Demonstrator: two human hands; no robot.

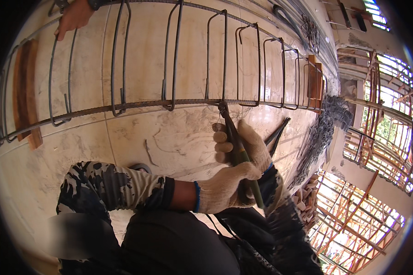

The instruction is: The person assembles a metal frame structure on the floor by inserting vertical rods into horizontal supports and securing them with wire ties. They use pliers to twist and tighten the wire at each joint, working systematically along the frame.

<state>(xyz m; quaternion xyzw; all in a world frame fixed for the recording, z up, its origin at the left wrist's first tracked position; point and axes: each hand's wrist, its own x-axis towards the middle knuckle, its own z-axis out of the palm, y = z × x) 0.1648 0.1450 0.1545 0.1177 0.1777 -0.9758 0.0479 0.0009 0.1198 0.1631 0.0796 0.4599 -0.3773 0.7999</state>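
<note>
Both my hands wear cream knitted gloves and grip one pair of end-cutting pincers (pixel 236 145) with dark jaws and green handles. My left hand (pixel 222 185) is closed around the lower part of the handles. Higher up, my right hand (pixel 254 144) wraps the tool with fingers and thumb. The pincers' jaws touch the near ribbed steel bar (pixel 142 105), where a rectangular stirrup (pixel 224 59) meets it. Thin tie wire shows beside the jaws. Several such stirrups hang along the bars of this rebar cage. Another person's bare hand (pixel 75 19) touches a stirrup at the far left.
Wooden blocks (pixel 26 85) (pixel 315 85) stand under the cage toward both ends. A heap of dark wires or stirrups (pixel 332 112) lies on the tiled floor at right. Long bars (pixel 266 16) lie beyond the cage. Scaffolding poles (pixel 353 201) show outside openings.
</note>
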